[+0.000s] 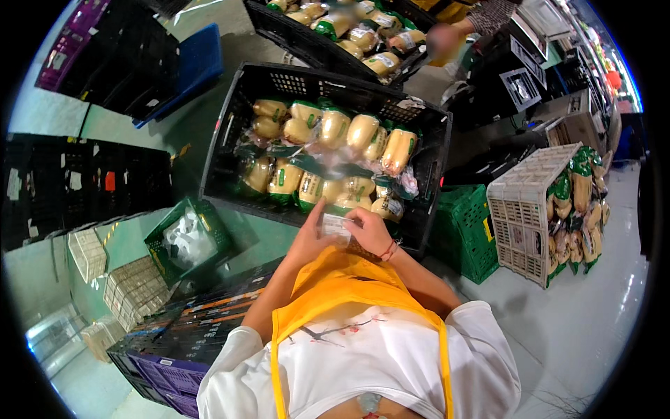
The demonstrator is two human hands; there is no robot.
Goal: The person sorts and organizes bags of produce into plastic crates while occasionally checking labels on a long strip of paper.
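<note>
Between my two hands, close to the front of my yellow apron [335, 272], is a white printed label sheet [335, 226]. My left hand [314, 230] holds it at its left side, with the index finger stretched towards the crate. The thumb and fingers of my right hand [365, 228] pinch its right edge. Just beyond lies a black plastic crate [335, 78] with two rows of pale, plastic-wrapped vegetables [335, 128] in clear and green packaging. The middle of the crate's contents is partly blurred.
A second black crate [309, 42] of wrapped vegetables stands beyond, with a co-worker's blurred hand [445, 42] beside it. Right are a green crate [463, 230] and a white crate [518, 209] with wrapped vegetables. Left are a green crate of plastic bags [188, 238] and stacked black crates [89, 183].
</note>
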